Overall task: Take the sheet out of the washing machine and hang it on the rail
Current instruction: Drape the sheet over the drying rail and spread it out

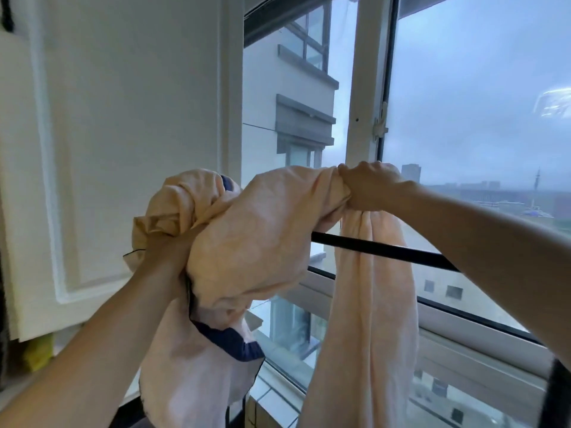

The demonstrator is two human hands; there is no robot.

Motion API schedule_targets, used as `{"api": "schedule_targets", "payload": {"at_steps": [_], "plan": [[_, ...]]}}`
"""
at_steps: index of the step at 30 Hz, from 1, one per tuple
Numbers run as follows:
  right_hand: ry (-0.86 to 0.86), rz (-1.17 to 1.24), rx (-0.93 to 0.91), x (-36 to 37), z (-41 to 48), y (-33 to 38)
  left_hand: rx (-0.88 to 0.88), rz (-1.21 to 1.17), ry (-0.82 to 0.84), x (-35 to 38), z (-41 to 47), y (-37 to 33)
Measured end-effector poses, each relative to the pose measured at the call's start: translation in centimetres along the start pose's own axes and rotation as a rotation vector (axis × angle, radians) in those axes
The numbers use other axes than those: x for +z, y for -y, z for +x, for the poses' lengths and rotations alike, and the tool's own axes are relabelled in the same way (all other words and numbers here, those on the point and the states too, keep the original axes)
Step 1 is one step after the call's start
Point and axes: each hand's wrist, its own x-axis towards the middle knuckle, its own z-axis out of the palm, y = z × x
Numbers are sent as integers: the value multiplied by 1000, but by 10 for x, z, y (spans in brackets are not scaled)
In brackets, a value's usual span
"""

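Note:
A pale peach sheet (253, 242) with a dark blue edge is bunched up in front of me, over a thin black rail (386, 251) that runs across the window. My right hand (367, 186) grips a twisted fold of the sheet above the rail, and a long tail hangs down from there. My left hand (167, 251) is buried in the bundle at the left, mostly hidden by cloth, so its fingers cannot be seen. The rail's left part is covered by the sheet.
A white panelled cabinet door (108, 149) stands close on the left. Behind the rail is a large window (479, 118) with a white frame (361, 103) and a latch. A yellow object (37, 353) sits below the cabinet.

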Motion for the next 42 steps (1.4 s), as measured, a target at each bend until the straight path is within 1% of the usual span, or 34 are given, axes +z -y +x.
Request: {"api": "schedule_targets", "payload": {"at_steps": [3,7,9,11,15,17,20,21,23,25,27,30,31,32,33,35,37,39,42], "plan": [[9,89,122,-16,-16,-12,10,-52,10,12,-16,-8],[4,140,320,-37,-32,-28,93,-72,-49,23,-32,-33],[26,171,372,-49,-41,-44,118,-112,-34,26,-28,-40],[137,160,328,-60,-53,-59,142,-155,-17,30,-30,-47],[372,205,266,-54,-79,-64,128,-16,6,43,-60,-46],[433,263,241,-42,-90,-61,102,12,-20,48,-68,-31],[505,436,247,-30,-102,-61,1,-65,1,49,-84,-15],[540,492,234,-29,-106,-61,-25,-70,-3,48,-88,-10],[565,537,141,-27,-112,-58,-36,-78,-21,45,-90,1],[511,528,8,-27,-115,-54,-19,-55,-27,44,-94,9],[430,577,-117,-33,-118,-48,6,-44,14,44,-95,17],[480,851,-215,-47,-119,-33,23,-5,8,45,-97,28],[521,879,-271,-50,-120,-25,30,-11,3,45,-97,31],[546,821,-339,-51,-120,-18,26,-6,-20,45,-96,33],[557,711,-403,-47,-120,-9,26,-2,-36,46,-94,37],[464,459,-475,-42,-120,7,32,1,-37,47,-93,44],[274,246,-503,-34,-121,22,36,28,-39,47,-97,45],[108,185,-490,-28,-115,25,0,47,-12,45,-98,43],[-63,87,-486,-28,-113,24,-82,70,1,42,-104,33]]}}
